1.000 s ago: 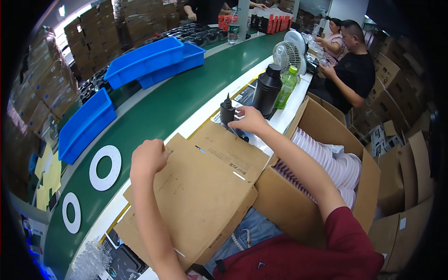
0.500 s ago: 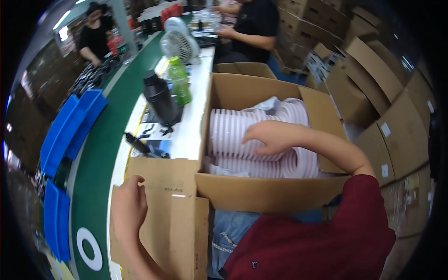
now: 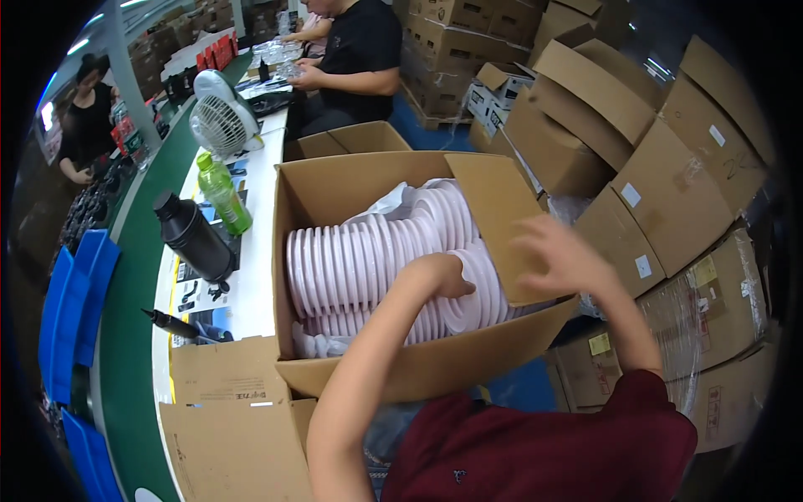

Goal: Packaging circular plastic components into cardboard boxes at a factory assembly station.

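An open cardboard box holds rows of pale pinkish-white plastic rings stacked on their edges. My left hand reaches across the front wall into it, with bent fingers against the stack of rings at the right. The back of that hand hides most of its fingers, so any grip is unclear. Just right of this stack, my right hand hovers in front of the box's right flap, its fingers spread and nothing in them. Clear plastic wrapping lies behind the rings.
On the white table at left stand a dark bottle, a green bottle and a fan. Beyond runs a green conveyor with blue trays. Stacked cartons fill the right side. Two co-workers sit ahead; another stands far left.
My left hand has gone from the cardboard at the left into the box. My right hand has left the rings and moved right, to the flap. The view has turned right.
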Demonstrator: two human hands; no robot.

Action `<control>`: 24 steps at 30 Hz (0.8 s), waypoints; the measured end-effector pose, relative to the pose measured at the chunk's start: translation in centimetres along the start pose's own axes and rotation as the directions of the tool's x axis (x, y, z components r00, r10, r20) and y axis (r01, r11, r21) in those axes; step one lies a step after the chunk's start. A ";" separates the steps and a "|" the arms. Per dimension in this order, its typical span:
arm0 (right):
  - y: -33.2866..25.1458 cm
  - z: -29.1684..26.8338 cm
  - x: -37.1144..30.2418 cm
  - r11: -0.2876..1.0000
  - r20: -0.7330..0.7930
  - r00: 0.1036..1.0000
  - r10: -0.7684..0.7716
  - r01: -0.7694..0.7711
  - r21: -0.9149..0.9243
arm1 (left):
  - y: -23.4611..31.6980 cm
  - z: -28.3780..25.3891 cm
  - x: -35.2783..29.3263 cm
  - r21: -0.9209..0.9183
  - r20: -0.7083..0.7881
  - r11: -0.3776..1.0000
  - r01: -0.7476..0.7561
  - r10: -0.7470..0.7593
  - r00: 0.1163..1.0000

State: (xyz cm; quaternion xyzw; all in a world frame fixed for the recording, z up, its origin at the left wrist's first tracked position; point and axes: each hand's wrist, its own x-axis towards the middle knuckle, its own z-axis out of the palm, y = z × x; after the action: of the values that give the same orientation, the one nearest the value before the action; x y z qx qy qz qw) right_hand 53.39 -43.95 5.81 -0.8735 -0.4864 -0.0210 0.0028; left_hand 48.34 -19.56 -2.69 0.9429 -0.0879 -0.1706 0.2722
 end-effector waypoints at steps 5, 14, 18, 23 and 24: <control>-2.6 3.3 -0.7 0.996 -0.001 0.998 -0.068 0.068 -0.058 | 0.9 0.6 3.1 -0.135 0.211 0.979 0.149 -0.119 0.970; 8.0 -2.1 -6.0 0.983 -0.550 0.823 0.142 -0.051 0.178 | -3.2 3.8 5.0 -0.438 0.263 0.870 0.225 -0.115 0.958; 18.8 1.4 -11.9 0.789 -0.570 0.660 0.490 -0.058 0.612 | -3.1 4.1 4.9 -0.531 0.357 0.790 0.307 -0.121 0.926; 28.9 13.4 -20.7 0.513 0.109 0.649 0.753 -0.682 0.521 | -3.4 5.3 5.7 -0.684 0.375 0.646 0.340 -0.088 0.923; 27.4 16.7 -20.7 0.678 0.057 0.756 0.652 -0.615 0.403 | -3.7 5.6 5.6 -0.695 0.359 0.633 0.341 -0.105 0.927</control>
State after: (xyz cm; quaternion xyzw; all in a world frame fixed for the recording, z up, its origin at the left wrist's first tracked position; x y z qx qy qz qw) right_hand 66.34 -75.50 -11.29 -0.9659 -0.1467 0.0408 0.2094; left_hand 51.70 -20.56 -10.66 0.7159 0.0702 -0.3578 0.5954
